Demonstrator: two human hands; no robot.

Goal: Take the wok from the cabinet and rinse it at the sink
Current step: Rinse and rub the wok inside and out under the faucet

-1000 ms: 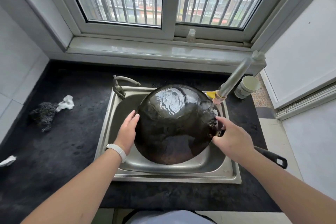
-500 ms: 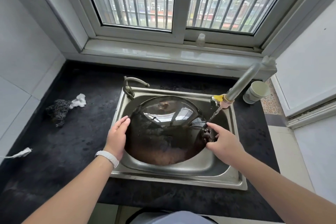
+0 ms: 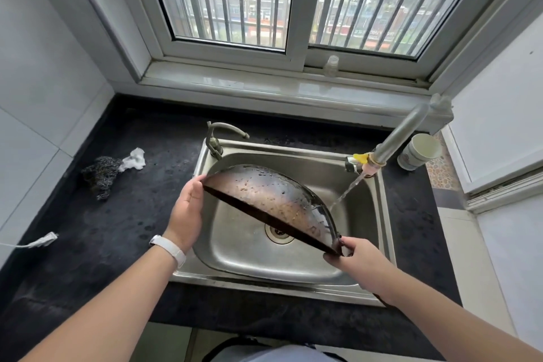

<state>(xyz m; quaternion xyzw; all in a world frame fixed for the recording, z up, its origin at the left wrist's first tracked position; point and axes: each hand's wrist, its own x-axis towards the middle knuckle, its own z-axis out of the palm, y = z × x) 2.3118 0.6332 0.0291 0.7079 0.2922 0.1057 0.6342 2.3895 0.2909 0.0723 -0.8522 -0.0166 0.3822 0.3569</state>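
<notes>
The dark wet wok [image 3: 273, 200] stands nearly on edge over the steel sink [image 3: 264, 269], its rounded brown outside facing up and away from me. My left hand [image 3: 188, 209] touches the wok's left rim with straight fingers. My right hand [image 3: 354, 258] grips the wok at its lower right, where the handle joins; the handle itself is hidden under my wrist. Water streams from the grey pipe tap [image 3: 396, 138] at the sink's right rear and falls just past the wok's right edge.
A second small faucet [image 3: 216, 138] stands at the sink's left rear corner. A dark scouring pad with a white scrap [image 3: 108, 170] lies on the black counter [image 3: 102, 229] to the left. A white cup [image 3: 418, 151] stands right of the tap. A window sill runs behind.
The wok has been tipped from lying bottom-up in the sink to standing almost on its rim, exposing the drain. My right hand moved down and toward me; the left stayed at the rim.
</notes>
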